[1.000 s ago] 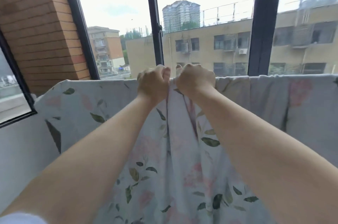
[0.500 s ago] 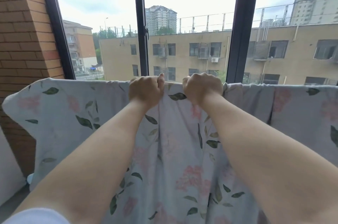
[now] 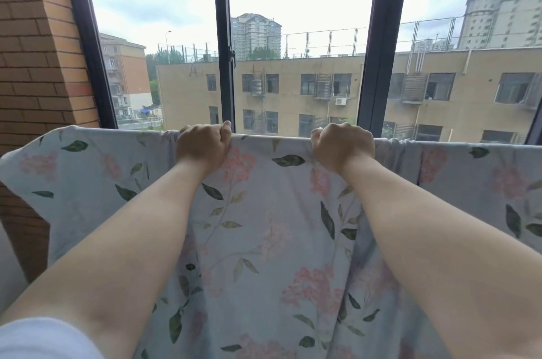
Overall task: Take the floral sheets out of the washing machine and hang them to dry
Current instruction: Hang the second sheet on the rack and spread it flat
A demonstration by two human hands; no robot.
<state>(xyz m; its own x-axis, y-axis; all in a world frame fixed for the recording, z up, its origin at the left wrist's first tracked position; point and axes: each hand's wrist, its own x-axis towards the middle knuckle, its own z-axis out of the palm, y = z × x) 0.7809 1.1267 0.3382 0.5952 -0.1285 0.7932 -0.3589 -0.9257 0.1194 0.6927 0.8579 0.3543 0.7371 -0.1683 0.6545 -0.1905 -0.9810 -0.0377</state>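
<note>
**Floral sheet on the line, both hands gripping its top edge**

Far left: brick wall (image 3: 38,65), then the dark window frame (image 3: 224,36) with apartment blocks outside. Floral sheet (image 3: 264,226) hangs draped across the full width in front of the window, top fold level, left corner (image 3: 17,159) drooping loose past the brick.

Left hand (image 3: 203,146) is clenched on the top fold, thumb up at the edge, fabric bunched just left of it. Right hand (image 3: 343,144) is likewise fisted on the same fold, well apart from the left, with a gathered bunch (image 3: 393,143) just to its right. The stretch between the two hands looks flat and taut. Judged step: spreading the sheet along its support; hanging looks nearly done.

Risks:
- Pulling unevenly could drag the sheet off one side; the drooping left corner suggests less overlap there.
- The bunched folds beside each hand would dry slowly if left gathered.
- Wet cloth is heavy; letting go with more weight on the near side could let it slide down.

Hidden or unclear:
- The rail or line under the fold is fully covered, can't tell what it is.
- Fingertips are curled behind the fold, not visible.
- How far the sheet hangs on the far side: unseen.
- Bottom hem is cut off by the frame; right end runs out of view.
- No washing machine in view.
- White sleeve (image 3: 38,338) only partly in view at lower left.
</note>
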